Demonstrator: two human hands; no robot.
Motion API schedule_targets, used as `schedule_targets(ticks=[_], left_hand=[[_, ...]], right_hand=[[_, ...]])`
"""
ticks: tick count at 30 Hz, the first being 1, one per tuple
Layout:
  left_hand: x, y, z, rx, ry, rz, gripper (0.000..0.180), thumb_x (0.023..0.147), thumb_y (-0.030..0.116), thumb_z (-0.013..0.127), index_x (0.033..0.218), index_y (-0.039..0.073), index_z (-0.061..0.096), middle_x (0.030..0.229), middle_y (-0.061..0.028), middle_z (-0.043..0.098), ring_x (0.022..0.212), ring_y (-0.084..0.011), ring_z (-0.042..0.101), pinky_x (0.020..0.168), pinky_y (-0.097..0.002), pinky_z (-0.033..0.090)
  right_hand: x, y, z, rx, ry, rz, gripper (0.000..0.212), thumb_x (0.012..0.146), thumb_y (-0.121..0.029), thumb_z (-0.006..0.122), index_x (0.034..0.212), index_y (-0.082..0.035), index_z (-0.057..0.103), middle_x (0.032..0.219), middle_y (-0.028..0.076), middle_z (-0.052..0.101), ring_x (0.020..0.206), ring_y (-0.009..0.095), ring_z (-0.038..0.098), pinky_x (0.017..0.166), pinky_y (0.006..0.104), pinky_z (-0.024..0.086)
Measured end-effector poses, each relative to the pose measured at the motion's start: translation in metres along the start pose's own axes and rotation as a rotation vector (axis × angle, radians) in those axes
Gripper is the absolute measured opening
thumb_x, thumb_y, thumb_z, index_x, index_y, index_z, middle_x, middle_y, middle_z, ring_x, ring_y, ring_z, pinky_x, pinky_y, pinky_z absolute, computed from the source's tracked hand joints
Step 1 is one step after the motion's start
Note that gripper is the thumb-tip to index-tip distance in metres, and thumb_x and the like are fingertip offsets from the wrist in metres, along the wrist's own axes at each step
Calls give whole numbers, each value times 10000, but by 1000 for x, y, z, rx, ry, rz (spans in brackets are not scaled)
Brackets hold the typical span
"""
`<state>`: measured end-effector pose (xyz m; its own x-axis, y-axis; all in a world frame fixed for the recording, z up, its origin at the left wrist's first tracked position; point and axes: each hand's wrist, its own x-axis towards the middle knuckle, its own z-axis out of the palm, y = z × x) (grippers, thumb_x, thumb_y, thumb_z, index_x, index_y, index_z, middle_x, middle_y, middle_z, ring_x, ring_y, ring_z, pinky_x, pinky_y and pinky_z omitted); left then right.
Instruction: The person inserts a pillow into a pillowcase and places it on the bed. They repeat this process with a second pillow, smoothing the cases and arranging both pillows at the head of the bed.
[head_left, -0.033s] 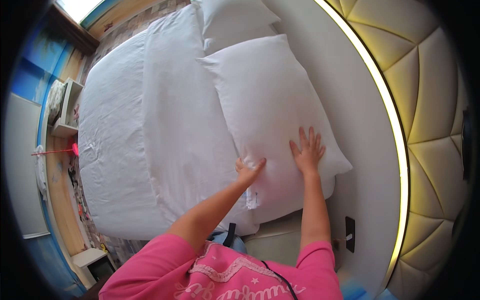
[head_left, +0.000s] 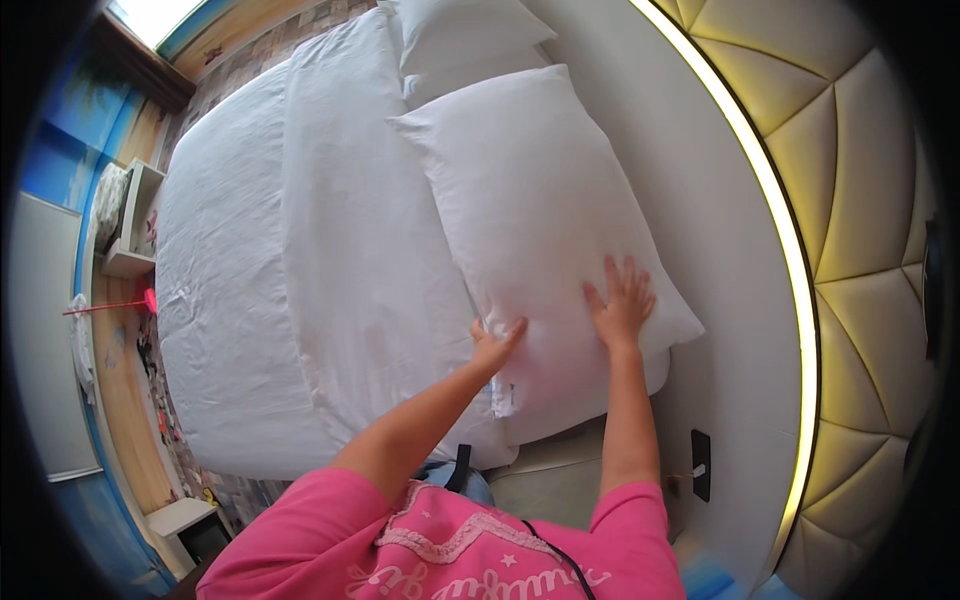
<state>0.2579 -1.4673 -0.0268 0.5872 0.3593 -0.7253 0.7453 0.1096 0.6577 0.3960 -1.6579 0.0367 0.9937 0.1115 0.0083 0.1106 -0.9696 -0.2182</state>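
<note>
A plump white pillow (head_left: 530, 190) lies across the near right part of the bed, its long side running away from me. My left hand (head_left: 493, 347) is closed on the pillow's left edge near its closer end, the thumb on top and the other fingers partly hidden at the edge. Flat on the right side of the same pillow rests my right hand (head_left: 622, 308), fingers spread. A small tag shows on the pillow's edge just below my left hand. Beyond it are more white pillows (head_left: 465, 35), stacked at the far end.
A white duvet (head_left: 220, 260) with a folded-back band covers the bed to the left. On the right run a grey ledge (head_left: 690, 200), a glowing light strip (head_left: 775, 190) and a padded headboard wall (head_left: 880, 340). White shelves (head_left: 135, 225) stand at the far left.
My right hand has shifted very slightly to the right on the pillow. My left hand keeps its place at the pillow's edge.
</note>
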Motion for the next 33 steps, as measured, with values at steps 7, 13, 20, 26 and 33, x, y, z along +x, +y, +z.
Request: schedule_targets(ticks=[7, 13, 20, 26, 33], left_hand=[[3, 4, 15, -337, -21, 260, 1106, 758, 551, 751, 1502, 43, 110, 1413, -261, 389, 1312, -328, 412, 1067, -454, 348], [-8, 113, 11, -257, -128, 365, 939, 763, 449, 780, 1441, 13, 298, 1313, -197, 524, 1210, -295, 510, 1020, -372, 398], [-10, 63, 39, -164, 194, 401, 1024, 776, 476, 745, 1489, 25, 165, 1305, -229, 521, 1206, -326, 521, 999, -386, 418], [-25, 4, 27, -272, -36, 61, 972, 722, 544, 783, 1424, 47, 329, 1159, -155, 601, 982, -244, 627, 811, -375, 516], [-80, -54, 26, -107, -435, -114, 565, 833, 566, 663, 1008, 29, 659, 819, -82, 658, 613, -149, 610, 523, -346, 497]], right_hand=[[-18, 122, 45, 1211, 179, 997, 758, 877, -558, 610, 1395, -36, 425, 1377, 150, 492, 1265, 339, 463, 1019, 508, 390], [-31, 91, -14, 1857, 143, 862, 611, 867, -409, 704, 1288, -7, 520, 1228, 138, 601, 1131, 277, 581, 902, 460, 500], [-67, 129, 5, 1207, 241, 912, 552, 900, -273, 667, 1333, 9, 472, 1336, 176, 508, 1221, 297, 519, 962, 450, 447], [-50, 27, -19, 221, 553, 69, 622, 860, -254, 683, 1418, -120, 442, 1503, 204, 313, 1417, 409, 206, 1100, 586, 182], [30, -143, -14, -44, -14, -370, 857, 783, -667, 601, 1503, -377, 237, 1609, 48, 19, 1455, 414, -59, 1069, 721, 12]])
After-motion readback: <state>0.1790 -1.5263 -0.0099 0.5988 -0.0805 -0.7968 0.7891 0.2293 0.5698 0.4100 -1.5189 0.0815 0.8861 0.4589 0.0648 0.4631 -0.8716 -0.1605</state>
